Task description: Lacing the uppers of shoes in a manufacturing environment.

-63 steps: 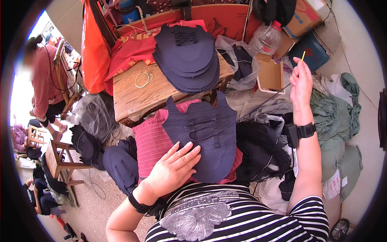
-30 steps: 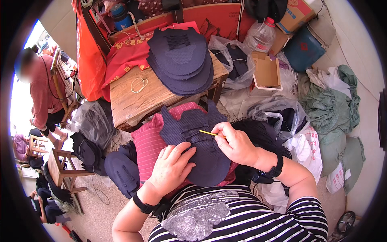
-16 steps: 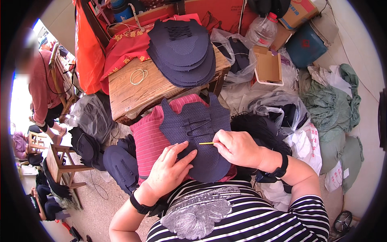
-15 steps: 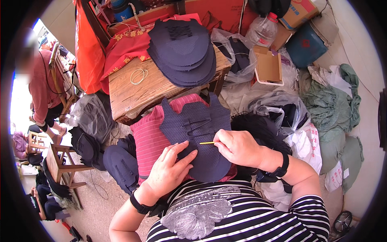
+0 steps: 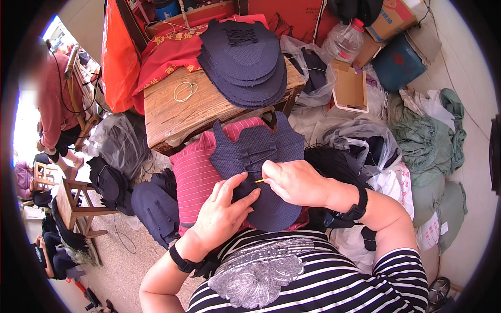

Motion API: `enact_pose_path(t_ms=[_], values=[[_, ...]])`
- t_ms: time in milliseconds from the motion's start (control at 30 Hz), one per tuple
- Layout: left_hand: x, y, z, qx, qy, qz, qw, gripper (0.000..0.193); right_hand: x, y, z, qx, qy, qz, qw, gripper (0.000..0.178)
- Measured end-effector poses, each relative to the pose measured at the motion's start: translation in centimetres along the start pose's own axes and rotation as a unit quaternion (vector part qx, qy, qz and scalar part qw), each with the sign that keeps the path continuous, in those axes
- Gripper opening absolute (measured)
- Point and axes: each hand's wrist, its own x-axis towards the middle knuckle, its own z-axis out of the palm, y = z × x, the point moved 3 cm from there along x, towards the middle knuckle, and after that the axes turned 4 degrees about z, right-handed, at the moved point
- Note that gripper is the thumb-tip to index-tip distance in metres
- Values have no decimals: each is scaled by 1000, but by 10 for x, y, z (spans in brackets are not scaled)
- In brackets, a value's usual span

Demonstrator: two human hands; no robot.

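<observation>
A dark navy knit shoe upper (image 5: 279, 211) lies spread over a red striped cushion (image 5: 194, 169) in front of me, with a dark lace threaded across its middle. My left hand (image 5: 222, 208) rests on the left side of the upper, fingers stretched out and apart, pressing on the fabric. In my right hand (image 5: 297, 182) the fingers are pinched round a thin yellow needle-like tool (image 5: 260, 181). Its free end points left and meets the upper close to my left fingertips; the tip itself is too small to make out.
Beyond the cushion stands a wooden table (image 5: 167, 115) bearing a stack of navy uppers (image 5: 242, 62) and a loop of pale cord (image 5: 185, 92). More uppers (image 5: 155, 208) sit at my left. Plastic bags (image 5: 360, 135) and an open box (image 5: 348, 88) crowd the right. Another person (image 5: 55, 104) is at far left.
My right hand has shifted left and slightly up with the yellow tool, so less of the tool shows. The left hand stays on the upper. The whole view has shifted slightly.
</observation>
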Motion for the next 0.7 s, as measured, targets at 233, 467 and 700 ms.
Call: enact_pose_path(t_ms=[233,467,700], values=[[-1,-1,-1,0,6,-10,1000,52,-7,10,-31,76,-71,119,987,20],[2,-2,3,-4,17,13,1000,54,2,4,-5,103,-26,49,993,16],[3,-20,-4,-89,83,-113,986,36,21,-4,-5,246,-160,235,927,23]])
